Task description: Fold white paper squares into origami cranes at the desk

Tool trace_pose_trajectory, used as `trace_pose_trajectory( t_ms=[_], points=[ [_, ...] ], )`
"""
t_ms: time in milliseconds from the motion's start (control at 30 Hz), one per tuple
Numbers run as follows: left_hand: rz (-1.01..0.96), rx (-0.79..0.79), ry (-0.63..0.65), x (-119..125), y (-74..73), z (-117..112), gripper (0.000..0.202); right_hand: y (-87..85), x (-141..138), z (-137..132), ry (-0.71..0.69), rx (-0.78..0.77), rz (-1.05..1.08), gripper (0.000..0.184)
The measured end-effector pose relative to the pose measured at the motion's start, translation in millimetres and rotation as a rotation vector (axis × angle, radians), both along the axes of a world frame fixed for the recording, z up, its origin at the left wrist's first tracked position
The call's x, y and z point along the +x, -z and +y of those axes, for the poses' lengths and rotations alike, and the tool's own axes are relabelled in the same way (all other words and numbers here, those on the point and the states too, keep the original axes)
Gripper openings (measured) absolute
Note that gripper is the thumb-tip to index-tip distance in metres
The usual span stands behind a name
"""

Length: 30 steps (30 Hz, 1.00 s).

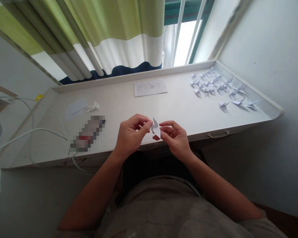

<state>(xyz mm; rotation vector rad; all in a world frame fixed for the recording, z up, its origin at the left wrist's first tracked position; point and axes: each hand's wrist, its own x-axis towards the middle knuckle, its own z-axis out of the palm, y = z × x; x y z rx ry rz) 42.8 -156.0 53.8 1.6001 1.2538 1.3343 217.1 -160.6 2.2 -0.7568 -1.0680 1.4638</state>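
White bench (178, 109) below a striped curtain (114, 36) carries everything. Just above its near edge, a small folded paper piece (156, 129) is pinched between both hands. The left hand (130, 135) grips its left side and the right hand (176, 137) its lower right. Finished paper cranes (215, 84) cluster at the far right, and a printed sheet (150, 87) lies behind.

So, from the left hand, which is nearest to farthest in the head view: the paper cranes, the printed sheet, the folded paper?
1. folded paper, pinched in the left hand itself.
2. printed sheet, ahead at mid-desk.
3. paper cranes, far right.
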Motion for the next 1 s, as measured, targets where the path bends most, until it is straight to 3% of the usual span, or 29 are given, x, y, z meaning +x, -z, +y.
trace_pose_trajectory(
  t_ms=[233,533,733,867,1000],
  points=[
    [0.079,0.006,0.031,2,-2.0,2,0.012,0.7,-3,7,0.049,0.039,-0.001,0.037],
    [-0.094,0.038,-0.133,-1,5.2,9,0.024,-8.9,-1,23,0.208,0.066,0.012,0.032],
    [-0.061,-0.032,0.026,11,21.2,19,0.026,-14.3,-1,33,0.266,0.113,0.012,0.033],
    [-0.171,-0.080,0.046,28,23.7,30,0.027,-9.7,1,38,0.328,0.114,0.019,0.035],
    [-0.239,-0.128,0.053,47,21.3,52,0.030,-8.8,27,55,0.284,0.103,-0.046,0.041]
  ],
)
